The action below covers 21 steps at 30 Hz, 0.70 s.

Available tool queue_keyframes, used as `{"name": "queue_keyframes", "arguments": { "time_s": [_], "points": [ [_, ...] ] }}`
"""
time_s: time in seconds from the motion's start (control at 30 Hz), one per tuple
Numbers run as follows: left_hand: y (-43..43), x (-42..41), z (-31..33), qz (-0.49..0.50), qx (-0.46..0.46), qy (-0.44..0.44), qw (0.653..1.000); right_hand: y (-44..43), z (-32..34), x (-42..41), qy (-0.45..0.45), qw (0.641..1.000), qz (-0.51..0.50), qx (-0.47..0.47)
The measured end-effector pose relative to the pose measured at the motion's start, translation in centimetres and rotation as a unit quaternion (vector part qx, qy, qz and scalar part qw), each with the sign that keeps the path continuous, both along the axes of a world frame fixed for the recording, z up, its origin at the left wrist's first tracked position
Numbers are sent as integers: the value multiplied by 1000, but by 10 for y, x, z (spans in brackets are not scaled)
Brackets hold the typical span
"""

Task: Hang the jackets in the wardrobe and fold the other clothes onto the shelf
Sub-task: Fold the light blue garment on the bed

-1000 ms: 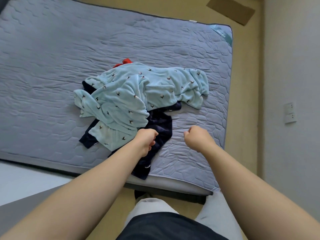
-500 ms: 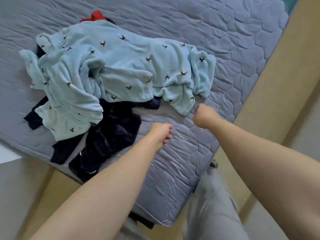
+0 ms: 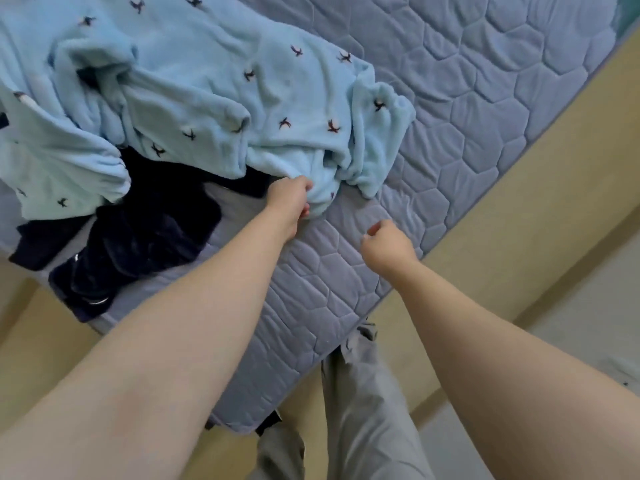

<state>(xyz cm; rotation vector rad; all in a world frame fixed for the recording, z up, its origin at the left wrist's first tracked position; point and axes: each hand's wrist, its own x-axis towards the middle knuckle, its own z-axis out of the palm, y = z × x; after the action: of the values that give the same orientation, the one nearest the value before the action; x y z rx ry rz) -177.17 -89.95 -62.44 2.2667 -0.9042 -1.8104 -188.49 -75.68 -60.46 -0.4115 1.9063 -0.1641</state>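
Note:
A light blue fleece garment (image 3: pixel 207 98) with small dark bird marks lies crumpled on the grey quilted mattress (image 3: pixel 485 98). Under it, at the left, a dark navy garment (image 3: pixel 138 237) hangs partly over the mattress edge. My left hand (image 3: pixel 289 200) grips the near edge of the light blue garment. My right hand (image 3: pixel 388 245) hovers over bare mattress to the right of it, fingers curled, holding nothing.
The mattress corner (image 3: pixel 239 424) points toward me, with tan floor (image 3: pixel 519 220) along its right side and below it. My grey trouser legs (image 3: pixel 363 410) stand at the corner. No wardrobe or shelf is in view.
The view has moved closer to the clothes. My left hand reached forward and took hold of the blue garment's edge. My right hand dropped back to the right.

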Motion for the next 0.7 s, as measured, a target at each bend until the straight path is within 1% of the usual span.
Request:
{"name": "queue_keyframes", "arguments": {
  "time_s": [0.03,0.07,0.13,0.17,0.2,0.23,0.3,0.37,0.43,0.5,0.57,0.63,0.7],
  "points": [
    [0,6,30,-5,-38,0,999,-6,14,1,-27,999,-37,-7],
    [2,14,63,1,-71,1,997,-12,31,3,-80,992,-102,-2],
    [3,39,135,25,-125,8,992,-25,74,15,-202,950,-237,17],
    [2,55,170,38,-142,11,989,-33,96,22,-245,929,-276,20],
    [0,69,204,52,-157,14,986,-41,119,29,-272,918,-290,13],
    [-2,84,237,65,-171,15,983,-48,142,37,-288,914,-286,2],
    [-5,110,301,82,-203,1,976,-60,188,57,-293,922,-251,-21],
    [-4,136,349,61,-227,-7,972,-69,229,80,-288,931,-219,-49],
    [3,153,383,38,-232,-1,972,-75,261,102,-276,941,-182,-72],
    [20,164,405,28,-211,8,977,-74,284,124,-268,948,-157,-76],
    [37,175,413,22,-188,17,982,-70,294,143,-259,954,-130,-74],
    [53,187,413,10,-181,20,983,-64,294,157,-220,969,-90,-72],
    [69,197,415,-1,-188,25,982,-58,290,166,-169,980,-73,-79]
  ]
}}
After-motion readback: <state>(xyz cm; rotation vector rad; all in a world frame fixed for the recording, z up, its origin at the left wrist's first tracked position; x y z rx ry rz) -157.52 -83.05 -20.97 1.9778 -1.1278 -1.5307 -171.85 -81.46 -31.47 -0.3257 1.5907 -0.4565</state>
